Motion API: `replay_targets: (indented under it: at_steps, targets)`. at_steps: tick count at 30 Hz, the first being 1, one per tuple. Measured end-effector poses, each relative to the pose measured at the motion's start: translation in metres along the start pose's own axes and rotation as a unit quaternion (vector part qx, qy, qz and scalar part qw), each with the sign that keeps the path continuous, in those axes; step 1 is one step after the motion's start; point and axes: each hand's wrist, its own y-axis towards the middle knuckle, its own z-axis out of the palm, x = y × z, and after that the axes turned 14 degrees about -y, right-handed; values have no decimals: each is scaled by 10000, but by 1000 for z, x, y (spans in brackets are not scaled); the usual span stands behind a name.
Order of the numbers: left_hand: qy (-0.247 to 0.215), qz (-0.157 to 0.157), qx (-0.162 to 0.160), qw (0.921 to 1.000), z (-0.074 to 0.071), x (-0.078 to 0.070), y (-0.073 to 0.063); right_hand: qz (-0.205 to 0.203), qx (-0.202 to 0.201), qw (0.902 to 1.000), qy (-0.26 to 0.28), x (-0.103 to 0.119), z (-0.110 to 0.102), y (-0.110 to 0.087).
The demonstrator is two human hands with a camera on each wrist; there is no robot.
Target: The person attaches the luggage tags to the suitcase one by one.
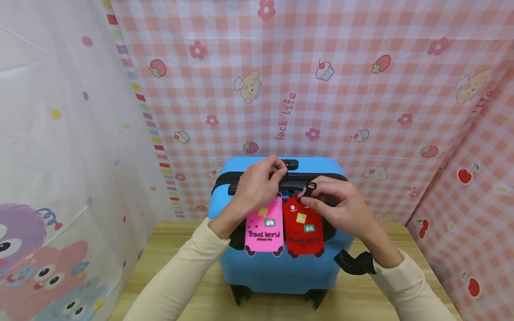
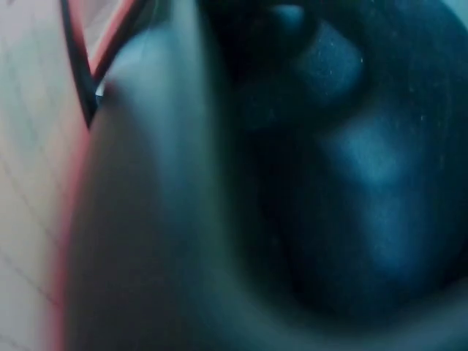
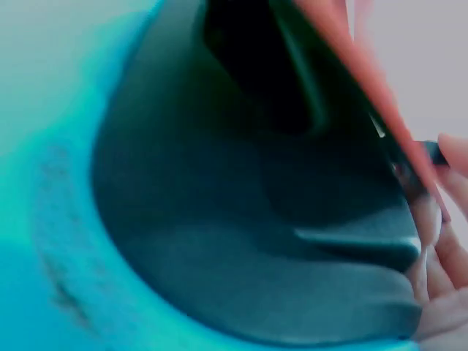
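A blue suitcase (image 1: 281, 274) stands upright, with its black carry handle (image 1: 298, 183) across the near top edge. Two suitcase-shaped luggage tags hang in front of it: a pink one (image 1: 263, 243) on the left and a red one (image 1: 305, 244) on the right. Above the pink tag, my left hand (image 1: 257, 183) pinches a dark strap end at the handle, mostly hidden by the fingers. My right hand (image 1: 343, 207) holds the red tag's black strap buckle (image 1: 309, 189) between thumb and fingers. The left wrist view is mostly dark and blurred.
Beneath the suitcase is a wood-grain tabletop (image 1: 168, 258). A pink checked curtain (image 1: 341, 102) hangs close behind, and a white printed curtain (image 1: 80, 133) runs along the left. A black lock (image 1: 292, 164) sits on the suitcase top. A black wrist mount (image 1: 357, 263) juts from the right sleeve.
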Motion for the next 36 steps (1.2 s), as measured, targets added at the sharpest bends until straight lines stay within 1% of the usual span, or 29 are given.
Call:
replay_targets:
  at_steps: [5,8,11,15,19,21,26,28,30,32,36]
  targets:
    - [-6,47,33,10000,-2,1,2,-188,-499,9958,-740,3,6,-2]
    - [-45,162,67,9998,-3,1,2,-284,-688,9916,-1061,4,9,-2]
    - [-94,329,109,9994,-3,2,3,-371,-762,9888,-1232,5,10,-1]
    - [-140,522,187,9984,-4,3,4,-374,-712,9891,-1235,7,10,1]
    - [-255,617,270,9974,-6,4,5,-272,-594,9905,-1213,9,9,4]
    - [-465,626,326,9964,-6,5,6,-193,-550,9908,-1219,9,9,5]
    - [-1083,480,474,9918,-8,8,5,-81,-495,9910,-1242,10,10,7]
    - [-1236,443,569,9897,-8,8,5,-53,-475,9907,-1276,11,9,9]
    - [-1333,471,669,9877,-9,8,5,-17,-419,9909,-1281,12,9,11]
    - [-1387,537,776,9858,-10,9,5,19,-337,9913,-1270,13,9,13]
    - [-1322,864,901,9833,-12,9,6,53,-130,9924,-1223,14,8,18]
